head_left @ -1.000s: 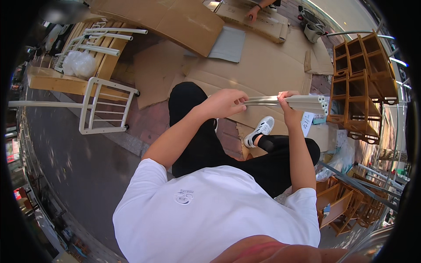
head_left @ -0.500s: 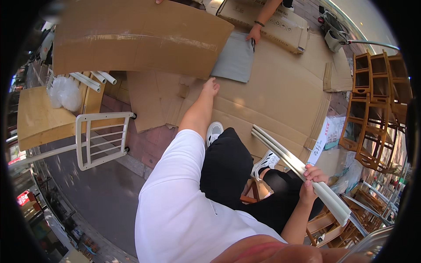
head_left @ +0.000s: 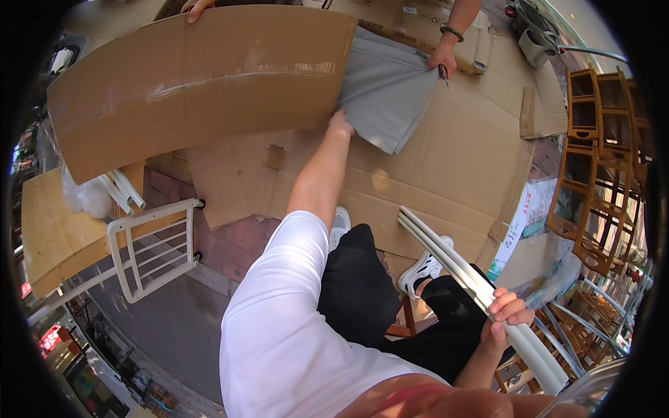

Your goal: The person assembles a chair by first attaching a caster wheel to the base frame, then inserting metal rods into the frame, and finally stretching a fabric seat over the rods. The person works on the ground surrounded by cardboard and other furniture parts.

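A long brown cardboard box [head_left: 230,83] hangs tilted at the upper left. My left hand [head_left: 341,124] is closed at its lower right corner, right beside a grey cloth-like sheet [head_left: 387,87] that sticks out of the box's end. The fingertips are partly hidden there. In my right hand [head_left: 507,315] is a bundle of long white tubes [head_left: 453,261], slanting across my leg. Another person's hand [head_left: 443,57] grips the sheet's far right edge and also holds a small dark pointed tool [head_left: 443,75]. That person's other hand [head_left: 198,7] holds the box's top edge.
Flattened cardboard [head_left: 446,153] covers the ground ahead. A white slatted frame [head_left: 155,247] stands at left near wooden boards [head_left: 66,223], a clear plastic bag [head_left: 87,195] and more tubes. Stacked wooden chairs [head_left: 592,167] line the right side. A grey bucket [head_left: 535,52] stands behind.
The other person's hand has moved right, drawing more of the grey sheet out of the box. The box has shifted left and its left end has dropped. My right hand keeps the tubes.
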{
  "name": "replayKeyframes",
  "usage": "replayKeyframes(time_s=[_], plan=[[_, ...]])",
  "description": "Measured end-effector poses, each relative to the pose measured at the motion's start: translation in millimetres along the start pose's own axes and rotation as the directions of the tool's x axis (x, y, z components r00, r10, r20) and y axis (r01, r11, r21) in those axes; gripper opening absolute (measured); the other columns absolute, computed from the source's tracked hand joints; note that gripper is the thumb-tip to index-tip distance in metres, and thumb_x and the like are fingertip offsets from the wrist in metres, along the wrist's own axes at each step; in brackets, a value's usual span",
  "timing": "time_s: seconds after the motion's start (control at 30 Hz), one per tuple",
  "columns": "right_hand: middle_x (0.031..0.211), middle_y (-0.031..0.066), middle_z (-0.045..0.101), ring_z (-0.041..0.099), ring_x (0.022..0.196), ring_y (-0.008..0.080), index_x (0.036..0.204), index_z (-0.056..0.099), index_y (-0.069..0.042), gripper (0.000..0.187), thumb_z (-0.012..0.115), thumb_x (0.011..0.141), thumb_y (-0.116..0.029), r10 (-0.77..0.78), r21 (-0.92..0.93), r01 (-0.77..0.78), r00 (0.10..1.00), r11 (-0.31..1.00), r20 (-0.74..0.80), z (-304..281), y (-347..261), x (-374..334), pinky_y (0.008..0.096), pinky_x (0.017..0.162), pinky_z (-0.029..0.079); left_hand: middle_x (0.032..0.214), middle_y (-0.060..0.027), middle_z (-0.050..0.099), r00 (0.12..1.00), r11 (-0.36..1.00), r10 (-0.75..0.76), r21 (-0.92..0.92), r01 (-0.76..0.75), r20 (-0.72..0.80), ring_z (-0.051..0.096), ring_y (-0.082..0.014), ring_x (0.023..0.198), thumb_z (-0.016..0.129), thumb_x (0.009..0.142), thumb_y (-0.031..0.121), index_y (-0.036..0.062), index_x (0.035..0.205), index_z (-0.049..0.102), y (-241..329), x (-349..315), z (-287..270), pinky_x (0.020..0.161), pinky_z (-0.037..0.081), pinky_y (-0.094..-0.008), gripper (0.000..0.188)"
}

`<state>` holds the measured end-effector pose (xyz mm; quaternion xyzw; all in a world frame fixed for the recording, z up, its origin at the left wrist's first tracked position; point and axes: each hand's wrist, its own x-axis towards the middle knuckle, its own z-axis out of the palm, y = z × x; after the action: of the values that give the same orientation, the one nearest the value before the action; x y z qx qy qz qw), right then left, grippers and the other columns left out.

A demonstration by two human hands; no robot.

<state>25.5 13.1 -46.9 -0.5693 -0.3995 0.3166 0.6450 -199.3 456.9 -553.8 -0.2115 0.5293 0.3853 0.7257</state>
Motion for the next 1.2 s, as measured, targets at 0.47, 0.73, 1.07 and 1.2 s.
replayKeyframes(time_s=[0.47, 0.73, 1.07, 1.2], plan=[[0.081, 0.0017, 0.056, 0.059, 0.081, 0.0202, 0.094, 0.045, -0.015, 0.037, 0.080, 0.083, -0.018, 0.007, -0.015, -0.006, 1.000, 1.000, 0.017, 5, -8, -7, 0.0462, 0.093, 0.043, 0.126, -0.0200, 0.063, 0.894, 0.792, -0.249, 0.610, -0.034, 0.373, 0.064, -0.0323, 0.113, 0.056, 0.103, 0.026, -0.0050, 0.131, 0.051, -50, -110, -18, 0.101, 0.051, -0.0491, 0.042], [0.080, 0.0008, 0.052, 0.056, 0.082, 0.0190, 0.092, 0.043, -0.016, 0.037, 0.078, 0.081, -0.014, 0.039, -0.020, -0.039, 0.999, 0.999, 0.016, 8, -9, -4, 0.0463, 0.098, 0.040, 0.110, -0.0148, 0.070, 0.489, 0.248, -0.476, 0.645, -0.723, 0.731, 0.067, -0.0245, 0.103, 0.072, 0.090, 0.025, -0.0046, 0.121, 0.060, -101, -277, 46, 0.090, 0.052, -0.0363, 0.045], [0.087, 0.0058, 0.057, 0.059, 0.088, 0.0224, 0.096, 0.048, -0.011, 0.030, 0.070, 0.079, 0.001, 0.031, 0.038, -0.030, 0.999, 0.999, -0.024, 5, -13, -13, 0.0478, 0.103, 0.041, 0.103, -0.0212, 0.068, 0.208, -0.297, -0.123, 0.164, -0.941, 0.970, 0.063, -0.0413, 0.095, 0.066, 0.092, 0.012, 0.0019, 0.117, 0.061, -62, -454, 16, 0.081, 0.051, -0.0416, 0.028], [0.088, 0.0072, 0.058, 0.059, 0.091, 0.0206, 0.094, 0.050, -0.008, 0.028, 0.065, 0.078, 0.010, 0.057, 0.084, -0.047, 0.990, 0.995, -0.127, 14, -19, -13, 0.0463, 0.105, 0.042, 0.097, -0.0200, 0.064, 0.181, -0.621, 0.009, 0.147, -0.770, 0.983, 0.061, -0.0426, 0.087, 0.067, 0.090, 0.010, 0.0016, 0.111, 0.058, -30, -546, -6, 0.076, 0.050, -0.0461, 0.024]])
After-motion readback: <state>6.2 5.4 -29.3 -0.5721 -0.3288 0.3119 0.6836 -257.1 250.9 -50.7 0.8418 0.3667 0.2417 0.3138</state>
